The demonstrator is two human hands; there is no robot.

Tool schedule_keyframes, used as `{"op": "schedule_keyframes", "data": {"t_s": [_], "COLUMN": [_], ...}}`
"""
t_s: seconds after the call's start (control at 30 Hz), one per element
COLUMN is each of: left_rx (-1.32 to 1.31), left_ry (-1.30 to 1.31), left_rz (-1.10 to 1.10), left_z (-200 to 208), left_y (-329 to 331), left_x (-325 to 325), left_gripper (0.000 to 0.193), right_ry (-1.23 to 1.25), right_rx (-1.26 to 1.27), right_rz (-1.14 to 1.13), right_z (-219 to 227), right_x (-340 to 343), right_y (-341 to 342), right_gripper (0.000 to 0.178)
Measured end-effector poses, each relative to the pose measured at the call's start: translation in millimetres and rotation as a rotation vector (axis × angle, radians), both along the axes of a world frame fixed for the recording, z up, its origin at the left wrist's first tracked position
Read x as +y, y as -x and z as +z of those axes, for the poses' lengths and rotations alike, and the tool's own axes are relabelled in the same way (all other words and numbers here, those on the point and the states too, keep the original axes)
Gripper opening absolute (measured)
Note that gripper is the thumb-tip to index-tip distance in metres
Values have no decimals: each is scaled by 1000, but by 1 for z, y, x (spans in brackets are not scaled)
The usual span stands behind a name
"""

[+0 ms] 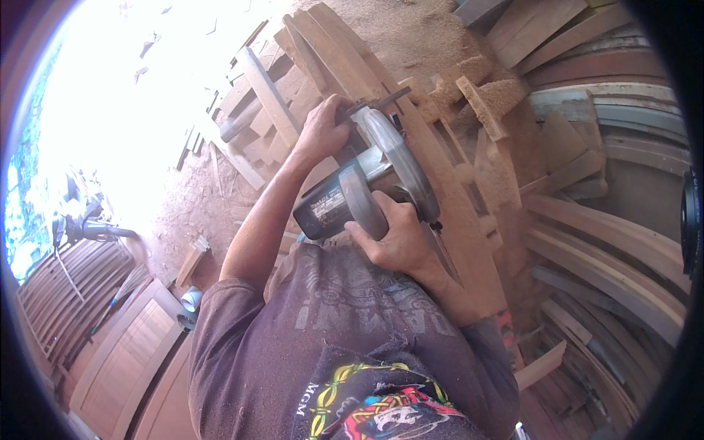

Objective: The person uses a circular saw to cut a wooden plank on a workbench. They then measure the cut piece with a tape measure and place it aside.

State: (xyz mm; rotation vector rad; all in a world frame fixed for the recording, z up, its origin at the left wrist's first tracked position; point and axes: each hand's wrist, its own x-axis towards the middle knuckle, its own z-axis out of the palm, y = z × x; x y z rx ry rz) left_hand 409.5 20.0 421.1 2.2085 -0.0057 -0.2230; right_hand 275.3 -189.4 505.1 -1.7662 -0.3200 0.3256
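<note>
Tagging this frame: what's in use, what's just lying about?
In use:
- circular saw, right hand gripping its handle, left hand at its front
- board beneath it

Lying about:
- stacked planks, right
- panelled wood piece, lower left
- sawdust

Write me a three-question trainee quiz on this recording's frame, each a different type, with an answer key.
1. Multiple choice: which part of the circular saw does the right hand grip?
A) blade guard
B) handle
C) motor housing

2. True or false: the left hand hangs by the person's side, away from the circular saw.

3. Fill in the blank: long wooden ____ are piled along the right side of the picture.

Key:
1. B
2. False; the left hand is at the front end of the circular saw.
3. planks
</note>
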Motion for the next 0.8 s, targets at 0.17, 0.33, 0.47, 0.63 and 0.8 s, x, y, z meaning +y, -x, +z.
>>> {"op": "schedule_keyframes", "data": {"t_s": [0.17,0.33,0.47,0.63,0.8], "left_rx": [26,4,-24,11,-24], "left_ry": [-19,-13,1,-30,-35], "left_rz": [8,0,7,5,-6], "left_z": [9,5,-1,4,4], "left_y": [-1,-6,-9,-15,-18], "left_x": [0,5,9,12,17], "left_gripper": [44,45,44,43,44], "right_ry": [8,1,-4,-7,-12], "right_rx": [-15,-48,-18,0,-9], "right_rz": [7,9,10,4,4], "right_z": [-2,0,2,5,6], "right_x": [1,4,8,12,16], "right_y": [-1,-6,-9,-14,-17], "right_gripper": [29,30,29,28,28]}}
